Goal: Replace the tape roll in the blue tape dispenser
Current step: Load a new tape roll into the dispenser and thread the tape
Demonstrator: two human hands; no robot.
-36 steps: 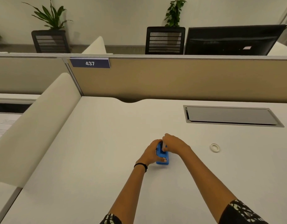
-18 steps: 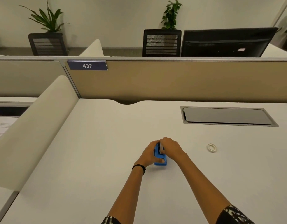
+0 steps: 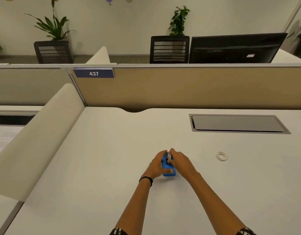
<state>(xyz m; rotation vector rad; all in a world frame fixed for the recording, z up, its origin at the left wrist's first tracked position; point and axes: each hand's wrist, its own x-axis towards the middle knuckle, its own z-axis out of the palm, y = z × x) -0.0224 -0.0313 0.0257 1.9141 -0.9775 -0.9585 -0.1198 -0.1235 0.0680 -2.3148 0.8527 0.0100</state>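
- The blue tape dispenser (image 3: 169, 169) is sitting on the white table (image 3: 98, 167), near its middle, between the two hands.
- The left hand (image 3: 156, 164) is wrapping its grip round the dispenser's left side, with the thumb lying across the near end.
- The right hand (image 3: 181, 161) is curling its grip over the top, pinching a pale tape roll (image 3: 171, 156) right at the dispenser's upper slot; whether the roll is fully seated cannot be told.
- A black band (image 3: 146, 179) is circling the left wrist.
- A pale tape ring (image 3: 221, 156) is lying flat on the table, well to the right of the hands.
- A grey cable hatch (image 3: 237, 123) is sitting farther back, before the partition bearing the sign 437 (image 3: 93, 73).
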